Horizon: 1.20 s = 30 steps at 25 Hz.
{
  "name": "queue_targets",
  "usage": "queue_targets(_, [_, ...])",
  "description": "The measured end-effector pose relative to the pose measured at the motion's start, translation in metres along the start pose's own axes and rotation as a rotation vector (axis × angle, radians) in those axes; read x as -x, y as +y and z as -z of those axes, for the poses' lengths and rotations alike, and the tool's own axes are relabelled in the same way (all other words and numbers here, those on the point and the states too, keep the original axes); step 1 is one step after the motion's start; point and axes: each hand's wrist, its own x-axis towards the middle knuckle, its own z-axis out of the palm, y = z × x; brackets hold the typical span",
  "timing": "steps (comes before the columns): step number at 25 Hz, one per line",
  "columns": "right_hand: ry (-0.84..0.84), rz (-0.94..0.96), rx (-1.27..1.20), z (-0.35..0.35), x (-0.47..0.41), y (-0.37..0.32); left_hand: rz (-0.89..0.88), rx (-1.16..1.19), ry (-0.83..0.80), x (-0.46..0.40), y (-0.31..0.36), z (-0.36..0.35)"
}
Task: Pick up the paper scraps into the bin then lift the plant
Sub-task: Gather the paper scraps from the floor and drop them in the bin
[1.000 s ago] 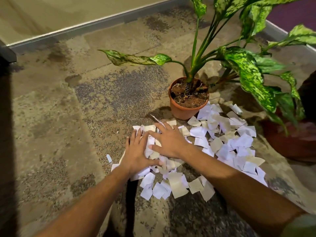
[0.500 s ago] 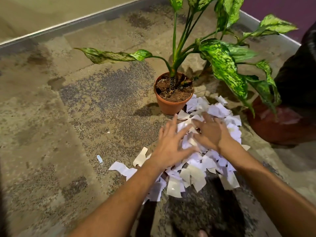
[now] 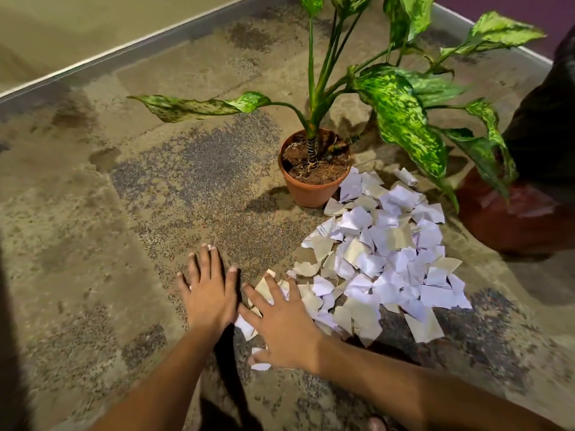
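Two hands lie flat, fingers spread, gripping nothing: left hand (image 3: 209,293) on bare concrete floor (image 3: 93,244), right hand (image 3: 281,325) over the near-left edge of one paper scraps (image 3: 382,259) heap, too many to count, stretching toward one upright potted plant (image 3: 314,169).

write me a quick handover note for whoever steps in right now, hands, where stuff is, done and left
Left hand: open, flat on the bare concrete floor, holding nothing.
Right hand: open, fingers spread, palm down on the near-left edge of the pile of torn white paper scraps.
The pile lies on the floor right in front of the terracotta pot with the speckled green plant, some scraps touching the pot's base; a few loose pieces sit by the right wrist.
A reddish-brown container, possibly the bin, stands to the right, partly behind leaves.
Done: nothing visibly binned.
Left: gather and bin the scraps, then lift the plant.
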Motion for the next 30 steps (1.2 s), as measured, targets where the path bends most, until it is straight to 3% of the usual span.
queue_targets(9, [0.216,-0.228,0.163,-0.021,0.036,0.108,-0.482,0.014,-0.123,0.023,0.113,-0.022])
queue_targets(14, [0.133,-0.493,0.248,-0.004,0.072,0.181,-0.656,0.215,-0.371,0.011,0.205,-0.023])
queue_targets(16, [0.178,-0.566,0.225,0.007,0.092,0.2,-0.764,0.27,-0.443,0.004,0.231,-0.011])
queue_targets(18, [0.266,-0.627,0.203,0.016,0.114,0.202,-0.949,0.1,-0.37,-0.013,0.236,0.007])
queue_targets(20, [0.337,-0.611,0.139,0.012,0.138,0.184,-1.109,-0.196,-0.336,-0.029,0.221,0.028])
queue_targets(23, [0.312,-0.454,0.051,-0.009,0.171,0.137,-1.219,-0.578,-0.456,-0.037,0.185,0.04])
queue_targets(25, [0.281,-0.293,0.06,-0.035,0.181,0.12,-1.265,-0.647,-0.5,-0.027,0.167,0.028])
queue_targets(27, [0.227,-0.177,0.096,-0.055,0.179,0.122,-1.264,-0.615,-0.441,-0.013,0.16,0.004])
queue_targets(30, [0.208,-0.187,0.152,-0.057,0.165,0.148,-1.022,-0.548,-0.464,0.001,0.18,-0.02])
